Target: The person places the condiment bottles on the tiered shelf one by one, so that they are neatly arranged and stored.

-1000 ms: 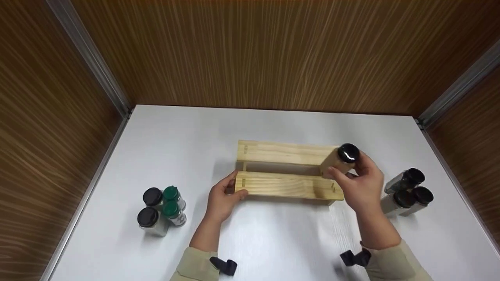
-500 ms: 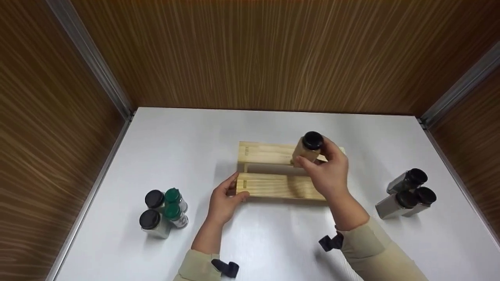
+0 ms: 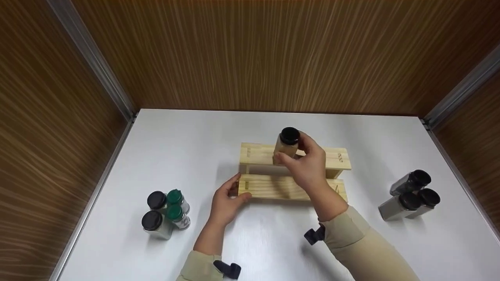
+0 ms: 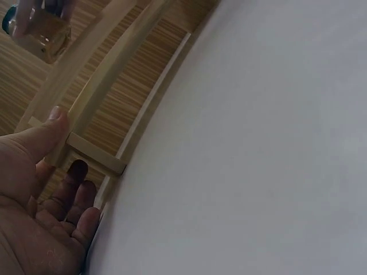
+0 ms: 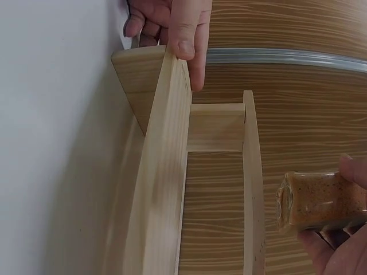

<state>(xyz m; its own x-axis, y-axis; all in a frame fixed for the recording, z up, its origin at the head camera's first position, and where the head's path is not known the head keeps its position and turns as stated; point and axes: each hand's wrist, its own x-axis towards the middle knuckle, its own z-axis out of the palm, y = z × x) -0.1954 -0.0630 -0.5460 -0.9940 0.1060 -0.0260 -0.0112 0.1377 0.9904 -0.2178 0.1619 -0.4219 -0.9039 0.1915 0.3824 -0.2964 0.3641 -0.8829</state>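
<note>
A two-step rack of pale wood (image 3: 269, 187) stands on the white table. My left hand (image 3: 226, 203) holds its lower front step at the left end; in the left wrist view the thumb (image 4: 49, 132) lies on top of the board, with the other fingers below. My right hand (image 3: 308, 164) grips a black-capped spice jar (image 3: 287, 146) between thumb and fingers, roughly upright, overlapping the upper rear step in the head view. Seen from the right wrist, the jar (image 5: 321, 197) holds speckled orange-brown seasoning, and a gap separates its base from the rear board (image 5: 252, 183).
Two black-capped jars (image 3: 158, 226) and two smaller green-capped shakers (image 3: 180, 216) cluster at the left. Three black-capped jars (image 3: 396, 207) stand close together on the right. Wood-grain panels (image 3: 250, 54) wall the table at the back and both sides.
My right hand has carried the spice jar leftward from the rack's right end to near the middle of the upper step. The left hand stays on the rack's left end.
</note>
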